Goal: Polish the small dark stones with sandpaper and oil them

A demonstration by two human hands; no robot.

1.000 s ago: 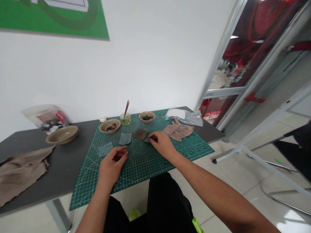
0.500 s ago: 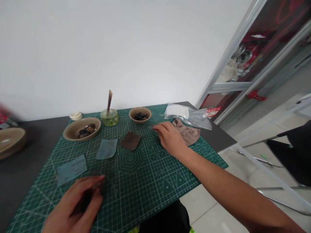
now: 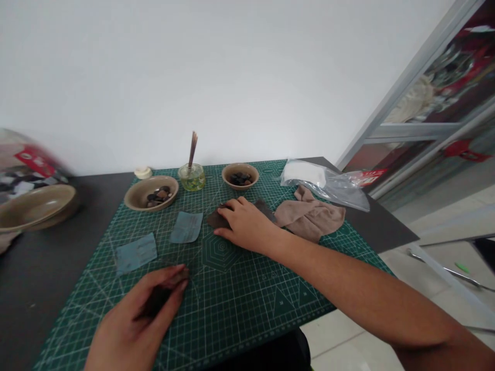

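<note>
My left hand (image 3: pixel 145 314) is above the near left of the green cutting mat (image 3: pixel 232 304), thumb and fingertips pinched together. What they hold is too small and shadowed to make out. My right hand (image 3: pixel 247 224) rests over a brown square of what looks like sandpaper (image 3: pixel 214 219), fingers apart, covering most of it. A dark grey piece (image 3: pixel 265 208) shows behind that hand, beside a crumpled beige-pink cloth (image 3: pixel 313 214). Left of the hand lie two blue-grey sheets: one sheet (image 3: pixel 187 227) near the middle, another sheet (image 3: pixel 137 253) farther left.
Two tan bowls stand at the back: a larger bowl (image 3: pixel 130 195) and a smaller bowl (image 3: pixel 226 178), both with dark stones. Between them is a glass jar (image 3: pixel 197 181) with sticks. A plastic bag (image 3: pixel 344 189) lies back right; another tan bowl (image 3: pixel 58 198) stands far left.
My right hand has moved left from beside the cloth onto the brown square, uncovering the dark grey piece. My left hand keeps its pinch. The view has turned left.
</note>
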